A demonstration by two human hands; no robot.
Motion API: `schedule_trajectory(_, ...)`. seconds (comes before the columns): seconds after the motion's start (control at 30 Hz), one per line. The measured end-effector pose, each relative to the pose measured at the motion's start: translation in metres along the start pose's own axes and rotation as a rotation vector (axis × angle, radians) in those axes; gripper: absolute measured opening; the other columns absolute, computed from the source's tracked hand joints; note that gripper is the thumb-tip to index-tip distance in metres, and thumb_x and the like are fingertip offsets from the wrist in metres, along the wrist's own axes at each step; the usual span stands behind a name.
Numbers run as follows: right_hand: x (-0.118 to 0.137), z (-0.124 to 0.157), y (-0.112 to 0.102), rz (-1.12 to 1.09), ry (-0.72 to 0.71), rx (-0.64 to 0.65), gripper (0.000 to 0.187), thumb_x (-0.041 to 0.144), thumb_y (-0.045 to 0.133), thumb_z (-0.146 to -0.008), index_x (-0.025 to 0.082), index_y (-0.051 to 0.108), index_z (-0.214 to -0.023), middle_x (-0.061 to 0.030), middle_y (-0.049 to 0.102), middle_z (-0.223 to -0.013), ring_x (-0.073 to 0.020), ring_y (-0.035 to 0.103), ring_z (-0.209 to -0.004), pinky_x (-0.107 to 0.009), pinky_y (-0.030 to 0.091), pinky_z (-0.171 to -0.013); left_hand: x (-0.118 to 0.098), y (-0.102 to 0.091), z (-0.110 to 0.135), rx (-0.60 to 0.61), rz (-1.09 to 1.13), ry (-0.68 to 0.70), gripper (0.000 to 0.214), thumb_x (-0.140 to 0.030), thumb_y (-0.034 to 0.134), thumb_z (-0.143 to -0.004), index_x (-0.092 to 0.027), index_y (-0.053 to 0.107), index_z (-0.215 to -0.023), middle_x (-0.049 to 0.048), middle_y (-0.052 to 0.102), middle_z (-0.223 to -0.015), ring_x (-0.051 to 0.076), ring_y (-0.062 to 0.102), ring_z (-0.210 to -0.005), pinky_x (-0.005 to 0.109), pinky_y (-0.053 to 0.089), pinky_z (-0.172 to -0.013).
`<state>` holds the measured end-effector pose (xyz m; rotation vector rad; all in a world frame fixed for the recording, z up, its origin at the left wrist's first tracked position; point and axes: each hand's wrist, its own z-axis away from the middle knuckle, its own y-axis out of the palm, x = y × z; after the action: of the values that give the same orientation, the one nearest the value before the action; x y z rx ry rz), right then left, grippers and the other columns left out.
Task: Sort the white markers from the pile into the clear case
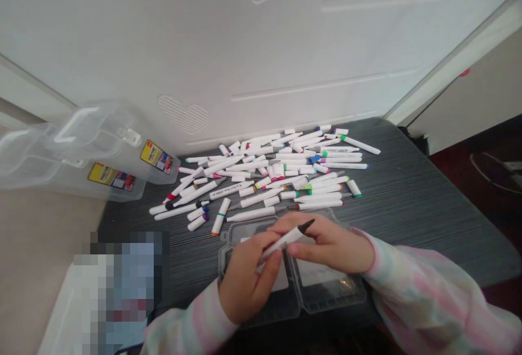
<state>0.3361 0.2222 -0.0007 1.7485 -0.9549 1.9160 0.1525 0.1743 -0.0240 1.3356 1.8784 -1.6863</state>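
Observation:
My left hand [248,276] and my right hand [330,246] meet over a clear plastic case [330,295] that lies open at the near edge of the dark table. Both hands pinch one white marker [290,236] whose black tip points up and to the right. The left fingers grip its lower barrel, while the right fingers hold it near the tip. Just beyond the hands a heap of white markers [277,173] with coloured caps and loose caps is spread across the table.
Two clear plastic boxes [101,148] with yellow labels lean at the left against a white panel [244,45]. The dark wood-grain table [416,208] ends at the right, with dark floor beyond. A blurred patch sits at the near left.

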Motion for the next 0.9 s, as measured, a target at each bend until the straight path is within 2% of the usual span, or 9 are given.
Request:
schedule_trajectory(0.1, 0.000, 0.000, 0.002, 0.036, -0.079, -0.039, 0.027, 0.024, 0.052, -0.079, 0.015, 0.057, -0.103, -0.0076, 0.059, -0.101, -0.0150, 0.052, -0.096, -0.031, 0.039, -0.087, -0.001, 0.002, 0.000, 0.020, 0.016, 0.029, 0.023, -0.017, 0.047, -0.078, -0.019, 0.046, -0.101, 0.0034, 0.061, -0.086, 0.014, 0.058, -0.078, 0.024, 0.045, -0.068)
schedule_trajectory(0.2, -0.003, 0.001, 0.003, -0.069, -0.025, -0.163, 0.022, 0.028, 0.049, -0.081, 0.016, 0.058, -0.097, -0.0069, 0.059, -0.098, -0.0155, 0.052, -0.095, -0.031, 0.040, -0.085, -0.002, 0.001, -0.002, 0.000, -0.014, -0.024, 0.017, -0.017, 0.045, -0.079, -0.019, 0.047, -0.096, 0.0020, 0.059, -0.077, 0.013, 0.056, -0.068, 0.024, 0.045, -0.061)
schedule_trajectory(0.3, -0.007, 0.002, 0.001, -0.213, 0.094, -0.312, 0.023, 0.033, 0.044, -0.083, 0.015, 0.058, -0.086, -0.0050, 0.060, -0.086, -0.0142, 0.055, -0.083, -0.028, 0.042, -0.074, -0.001, 0.001, -0.005, 0.029, -0.118, -0.027, 0.015, -0.018, 0.045, -0.080, -0.017, 0.048, -0.095, 0.0043, 0.059, -0.081, 0.016, 0.055, -0.074, 0.028, 0.045, -0.066)
schedule_trajectory(0.43, -0.013, -0.001, -0.004, -0.366, 0.185, -0.502, 0.025, 0.038, 0.040, -0.084, 0.017, 0.052, -0.078, 0.0000, 0.058, -0.065, -0.0101, 0.052, -0.061, -0.024, 0.040, -0.060, 0.001, 0.005, -0.009, 0.184, -0.288, 0.031, 0.021, -0.021, 0.048, -0.079, -0.016, 0.051, -0.099, 0.0072, 0.058, -0.096, 0.022, 0.050, -0.091, 0.038, 0.043, -0.080)
schedule_trajectory(0.5, -0.015, -0.003, -0.006, -0.447, 0.220, -0.515, 0.026, 0.040, 0.038, -0.084, 0.017, 0.048, -0.079, 0.0020, 0.056, -0.056, -0.0091, 0.048, -0.052, -0.022, 0.037, -0.051, 0.001, 0.008, -0.010, 0.254, -0.336, 0.018, 0.022, -0.022, 0.049, -0.078, -0.017, 0.053, -0.099, 0.0063, 0.058, -0.096, 0.022, 0.050, -0.091, 0.040, 0.043, -0.080)
schedule_trajectory(0.57, -0.016, -0.005, -0.008, -0.483, 0.234, -0.480, 0.027, 0.042, 0.038, -0.084, 0.017, 0.047, -0.079, 0.0034, 0.053, -0.051, -0.0079, 0.045, -0.045, -0.021, 0.033, -0.047, 0.002, 0.010, -0.010, 0.255, -0.367, 0.005, 0.023, -0.021, 0.050, -0.076, -0.018, 0.053, -0.099, 0.0062, 0.058, -0.096, 0.023, 0.050, -0.091, 0.041, 0.044, -0.079)
schedule_trajectory(0.7, -0.015, -0.005, -0.011, -0.464, 0.216, -0.406, 0.029, 0.042, 0.039, -0.084, 0.016, 0.047, -0.077, 0.0045, 0.052, -0.047, -0.0061, 0.041, -0.042, -0.021, 0.030, -0.047, 0.004, 0.012, -0.011, 0.232, -0.371, -0.009, 0.024, -0.019, 0.052, -0.075, -0.018, 0.054, -0.099, 0.0063, 0.059, -0.096, 0.024, 0.051, -0.090, 0.042, 0.044, -0.077)
schedule_trajectory(0.9, -0.015, -0.004, -0.017, -0.476, 0.231, -0.403, 0.029, 0.043, 0.042, -0.082, 0.015, 0.048, -0.078, 0.0043, 0.052, -0.047, -0.0062, 0.042, -0.042, -0.021, 0.029, -0.047, 0.001, 0.013, -0.014, 0.253, -0.363, -0.059, 0.022, -0.020, 0.048, -0.078, -0.020, 0.053, -0.099, 0.0058, 0.058, -0.096, 0.023, 0.049, -0.091, 0.041, 0.043, -0.079)
